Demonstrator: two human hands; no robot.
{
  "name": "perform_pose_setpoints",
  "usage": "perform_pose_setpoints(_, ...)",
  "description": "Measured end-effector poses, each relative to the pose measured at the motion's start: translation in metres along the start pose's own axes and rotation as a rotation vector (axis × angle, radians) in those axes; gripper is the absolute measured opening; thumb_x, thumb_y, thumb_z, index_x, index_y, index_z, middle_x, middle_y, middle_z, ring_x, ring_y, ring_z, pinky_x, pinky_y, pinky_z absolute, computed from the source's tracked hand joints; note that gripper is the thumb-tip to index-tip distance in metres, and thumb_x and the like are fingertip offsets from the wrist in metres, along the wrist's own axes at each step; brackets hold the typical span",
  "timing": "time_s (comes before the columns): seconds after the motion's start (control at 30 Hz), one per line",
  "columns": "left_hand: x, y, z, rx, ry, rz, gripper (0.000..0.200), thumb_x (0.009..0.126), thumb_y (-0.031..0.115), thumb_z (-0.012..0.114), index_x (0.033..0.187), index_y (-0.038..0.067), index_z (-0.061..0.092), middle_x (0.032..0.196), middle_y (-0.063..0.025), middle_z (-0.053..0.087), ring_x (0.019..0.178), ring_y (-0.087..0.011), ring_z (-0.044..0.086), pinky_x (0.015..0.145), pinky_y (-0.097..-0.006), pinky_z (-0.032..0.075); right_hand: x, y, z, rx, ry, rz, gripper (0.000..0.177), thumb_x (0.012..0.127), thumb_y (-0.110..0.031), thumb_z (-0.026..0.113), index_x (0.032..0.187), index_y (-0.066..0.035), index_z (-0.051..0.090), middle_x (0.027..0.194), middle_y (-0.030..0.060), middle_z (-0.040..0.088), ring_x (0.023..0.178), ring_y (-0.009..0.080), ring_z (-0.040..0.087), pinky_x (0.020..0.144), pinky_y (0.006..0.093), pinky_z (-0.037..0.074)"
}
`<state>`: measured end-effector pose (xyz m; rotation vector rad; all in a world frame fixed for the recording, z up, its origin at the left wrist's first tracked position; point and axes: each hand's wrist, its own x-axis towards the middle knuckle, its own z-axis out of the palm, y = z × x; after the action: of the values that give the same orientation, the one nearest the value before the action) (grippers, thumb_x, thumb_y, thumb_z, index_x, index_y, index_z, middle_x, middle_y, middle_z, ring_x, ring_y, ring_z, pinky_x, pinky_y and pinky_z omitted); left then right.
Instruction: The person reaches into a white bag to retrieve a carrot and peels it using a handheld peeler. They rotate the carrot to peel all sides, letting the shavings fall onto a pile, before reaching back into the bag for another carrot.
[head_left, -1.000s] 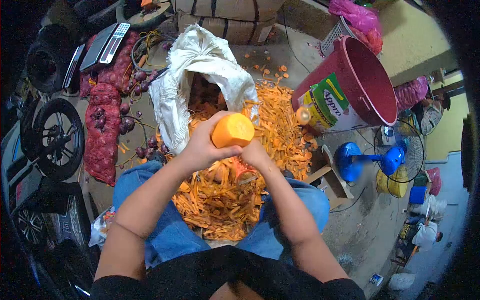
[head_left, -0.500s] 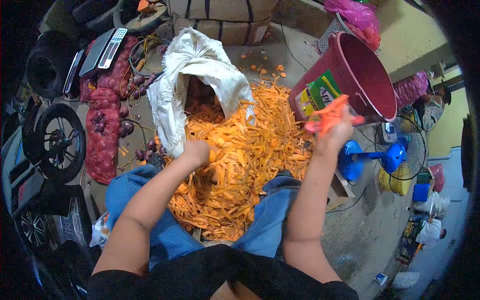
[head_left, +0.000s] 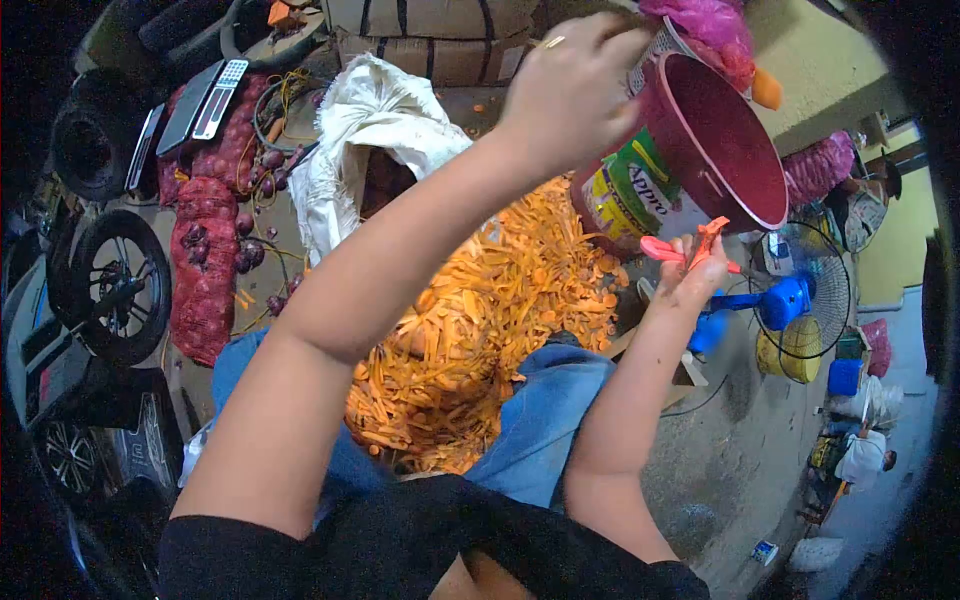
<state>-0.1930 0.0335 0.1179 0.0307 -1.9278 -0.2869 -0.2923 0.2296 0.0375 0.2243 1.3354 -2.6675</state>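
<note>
My left hand [head_left: 580,92], with a ring on one finger, is raised in front of the maroon bucket [head_left: 690,150]. Its fingers are loosely spread and I see nothing in them. Just past the bucket's far rim shows a blurred orange piece, apparently a carrot [head_left: 767,89]. Below the bucket, my right hand [head_left: 697,275] grips a red peeler [head_left: 660,250] with a strip of orange peel on it. Between my knees spreads a heap of carrot peelings [head_left: 450,350]. An open white sack [head_left: 375,100] lies at its far side, its dark mouth partly hidden by my left arm.
Red net sacks of onions [head_left: 205,270] lie to the left, with a scale [head_left: 205,100] on one. A blue fan [head_left: 785,300] stands right of the bucket. Cartons [head_left: 440,45] are stacked behind, and a motorcycle wheel [head_left: 120,285] is at far left. Another person [head_left: 862,462] is far right.
My left hand has risen from the peelings, up and right to the bucket, and the orange piece it held has left it. My right hand has moved slightly right and down with the peeler.
</note>
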Motion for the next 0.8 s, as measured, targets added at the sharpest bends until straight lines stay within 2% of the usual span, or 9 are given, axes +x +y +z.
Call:
perform_pose_setpoints(0.07, -0.067, -0.033, -0.001, 0.067, -0.26, -0.171, 0.048, 0.059, 0.019, 0.058, 0.102, 0.005, 0.043, 0.096, -0.0151, 0.047, 0.092, -0.0279, 0.044, 0.078, -0.0347, 0.037, -0.001, 0.001, 0.004, 0.029, -0.015, 0.053, 0.02, 0.082, -0.024, 0.033, 0.074, -0.009, 0.044, 0.058, 0.0033, 0.045, 0.041, 0.0141, 0.036, 0.037, 0.0253, 0.028)
perform_pose_setpoints(0.17, -0.176, -0.073, -0.02, -0.07, -0.861, -0.84, 0.043, 0.069, 0.026, 0.049, 0.103, 0.0, 0.043, 0.088, -0.0199, 0.052, 0.083, -0.0321, 0.05, 0.072, -0.0369, 0.04, 0.001, 0.005, 0.002, 0.077, -0.117, 0.112, 0.02, 0.082, -0.023, 0.033, 0.07, -0.01, 0.041, 0.052, 0.0016, 0.039, 0.039, 0.0131, 0.032, 0.037, 0.0252, 0.025)
perform_pose_setpoints(0.23, -0.269, -0.102, -0.027, -0.05, -1.256, -0.929, 0.049, 0.064, 0.033, 0.055, 0.1, 0.001, 0.048, 0.089, -0.0203, 0.053, 0.085, -0.0315, 0.05, 0.074, -0.0352, 0.04, 0.007, 0.011, 0.0, 0.078, -0.138, 0.143, 0.02, 0.082, -0.023, 0.033, 0.069, -0.01, 0.04, 0.051, 0.0011, 0.036, 0.039, 0.0126, 0.031, 0.037, 0.0253, 0.025)
perform_pose_setpoints(0.3, -0.305, -0.075, -0.052, -0.086, -1.419, -1.008, 0.057, 0.059, 0.034, 0.061, 0.104, 0.002, 0.046, 0.099, -0.0182, 0.05, 0.091, -0.029, 0.048, 0.078, -0.034, 0.038, 0.007, 0.014, 0.003, 0.078, -0.17, 0.168, 0.02, 0.082, -0.023, 0.034, 0.067, -0.01, 0.039, 0.05, 0.0006, 0.033, 0.038, 0.0122, 0.03, 0.037, 0.0254, 0.025)
perform_pose_setpoints(0.37, -0.364, -0.078, -0.055, -0.354, -1.393, -0.985, 0.063, 0.055, 0.03, 0.066, 0.109, 0.007, 0.042, 0.106, -0.0165, 0.044, 0.098, -0.0284, 0.042, 0.082, -0.0336, 0.035, -0.002, 0.015, 0.013, 0.04, -0.192, 0.199, 0.02, 0.082, -0.023, 0.034, 0.067, -0.01, 0.038, 0.049, 0.0006, 0.033, 0.038, 0.012, 0.03, 0.036, 0.0255, 0.025)
perform_pose_setpoints(0.57, -0.365, -0.076, -0.063, -0.256, -1.47, -0.926, 0.068, 0.053, 0.029, 0.071, 0.113, 0.018, 0.04, 0.106, -0.0157, 0.036, 0.104, -0.0308, 0.033, 0.08, -0.0352, 0.035, -0.012, 0.022, 0.023, 0.019, -0.23, 0.249, 0.019, 0.082, -0.023, 0.035, 0.068, -0.01, 0.039, 0.049, 0.0007, 0.033, 0.038, 0.0117, 0.031, 0.037, 0.024, 0.026)
perform_pose_setpoints(0.63, -0.363, -0.076, -0.063, -0.201, -1.457, -0.799, 0.064, 0.057, 0.033, 0.068, 0.112, 0.014, 0.041, 0.1, -0.0158, 0.043, 0.093, -0.0293, 0.042, 0.076, -0.0342, 0.037, -0.009, 0.026, 0.02, 0.02, -0.273, 0.256, 0.018, 0.082, -0.023, 0.035, 0.07, -0.01, 0.04, 0.051, 0.0008, 0.036, 0.039, 0.0117, 0.033, 0.037, 0.0238, 0.028)
perform_pose_setpoints(0.73, -0.357, -0.079, -0.06, -0.315, -1.351, -0.966, 0.055, 0.065, 0.035, 0.062, 0.108, 0.007, 0.043, 0.091, -0.0123, 0.051, 0.081, -0.025, 0.049, 0.071, -0.0327, 0.039, -0.017, 0.026, 0.028, -0.007, -0.339, 0.263, 0.017, 0.082, -0.022, 0.036, 0.076, -0.008, 0.044, 0.056, 0.0012, 0.042, 0.042, 0.0121, 0.037, 0.038, 0.0242, 0.032)
perform_pose_setpoints(0.8, -0.329, -0.072, -0.06, -0.611, -1.01, -1.285, 0.047, 0.071, 0.034, 0.056, 0.103, 0.003, 0.043, 0.084, -0.0079, 0.054, 0.073, -0.018, 0.051, 0.068, -0.0297, 0.041, -0.009, 0.028, 0.029, -0.017, -0.488, 0.356, 0.018, 0.081, -0.02, 0.04, 0.088, -0.005, 0.049, 0.066, 0.0019, 0.048, 0.047, 0.0134, 0.043, 0.041, 0.0248, 0.037)
